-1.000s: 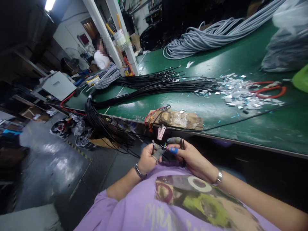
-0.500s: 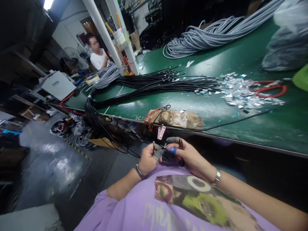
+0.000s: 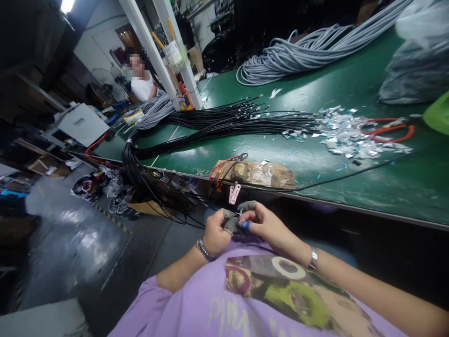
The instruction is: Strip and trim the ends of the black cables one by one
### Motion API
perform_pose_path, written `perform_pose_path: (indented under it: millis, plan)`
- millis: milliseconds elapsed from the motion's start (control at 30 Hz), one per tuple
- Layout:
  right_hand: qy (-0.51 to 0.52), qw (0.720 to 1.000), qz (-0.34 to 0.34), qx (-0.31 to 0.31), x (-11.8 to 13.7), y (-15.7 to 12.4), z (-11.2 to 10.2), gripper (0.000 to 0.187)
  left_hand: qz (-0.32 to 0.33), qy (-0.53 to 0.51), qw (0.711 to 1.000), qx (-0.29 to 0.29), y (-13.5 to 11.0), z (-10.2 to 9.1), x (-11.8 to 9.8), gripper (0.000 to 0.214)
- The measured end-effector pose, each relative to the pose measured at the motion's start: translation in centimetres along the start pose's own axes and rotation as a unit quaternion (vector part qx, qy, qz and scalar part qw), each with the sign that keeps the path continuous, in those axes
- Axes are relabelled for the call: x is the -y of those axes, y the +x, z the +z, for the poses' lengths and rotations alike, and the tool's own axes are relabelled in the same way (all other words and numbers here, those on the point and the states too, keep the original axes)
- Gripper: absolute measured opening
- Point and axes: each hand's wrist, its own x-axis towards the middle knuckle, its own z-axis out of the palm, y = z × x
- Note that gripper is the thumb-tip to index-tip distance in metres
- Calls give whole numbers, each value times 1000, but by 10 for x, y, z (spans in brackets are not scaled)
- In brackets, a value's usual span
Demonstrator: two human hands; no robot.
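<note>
Just in front of my purple shirt, my left hand (image 3: pixel 218 230) is closed around the end of a black cable, grey covers on its thumb and a finger. Thin coloured wires (image 3: pixel 240 211) stick out of that end between my two hands. My right hand (image 3: pixel 262 223) pinches at these wires, with a grey cover on one finger and blue tape on another. The fingertips nearly meet, so the exact grip is partly hidden. Just beyond them, a pink clip (image 3: pixel 234 193) hangs at the bench edge by a wooden block (image 3: pixel 261 173).
Across the green bench (image 3: pixel 351 187) lie bundled black cables (image 3: pixel 210 131), foil scraps (image 3: pixel 351 133), red-handled scissors (image 3: pixel 394 131) and a grey cable coil (image 3: pixel 280 61). A plastic bag (image 3: pixel 417 70) stands at the right. Black cables hang over the left edge. A person (image 3: pixel 142 84) sits beyond the post.
My right hand has moved slightly left, closer to my left hand, and its fingers have drawn together at the wires. Less of the coloured wires shows now. My left hand has hardly moved.
</note>
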Motion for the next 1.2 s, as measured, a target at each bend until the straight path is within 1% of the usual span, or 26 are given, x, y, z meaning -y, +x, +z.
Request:
perform_pose_path:
  millis: [67,200,367,467,533,633,733,767,900,1000,1067,1100,1133,1167,1200]
  plan:
    - [0,1000,4,-2,0,0,-1,36,-8,-14,1000,-2,0,0,-4,25]
    - [30,998,23,-52,1,-1,-5,38,-16,-25,1000,2,0,-1,-8,28]
    - [47,996,12,-68,2,0,-4,42,-4,-6,1000,26,-1,-1,-3,24]
    - [31,997,-5,-69,2,1,-3,43,19,34,998,44,-2,-2,0,22]
    - [12,998,-30,-62,1,0,-3,43,39,60,996,45,-3,-3,2,20]
    - [-28,995,-69,-63,0,0,-6,40,57,88,994,27,-3,-4,3,16]
    - [-88,991,-76,-73,-2,1,-9,34,63,103,993,8,-2,-5,5,12]
    - [-114,989,-73,-64,-3,1,-10,34,65,110,992,4,-2,-6,5,10]
    - [-191,979,-72,16,-5,3,-12,33,90,157,983,5,-3,-8,5,8]
    - [-220,972,-84,27,-5,4,-11,28,103,184,977,0,-5,-9,3,8]
    - [-228,968,-96,37,-3,4,-12,25,98,171,980,0,-4,-9,1,4]
    - [-231,966,-104,46,-2,4,-13,23,87,148,985,9,-3,-9,-1,5]
    - [-236,963,-115,56,0,3,-14,22,65,116,991,28,-2,-10,-3,12]
    - [-247,958,-128,68,2,3,-16,20,32,76,995,60,0,-12,-5,21]
    - [-263,950,-144,84,4,2,-17,18,-10,34,994,104,3,-14,-7,31]
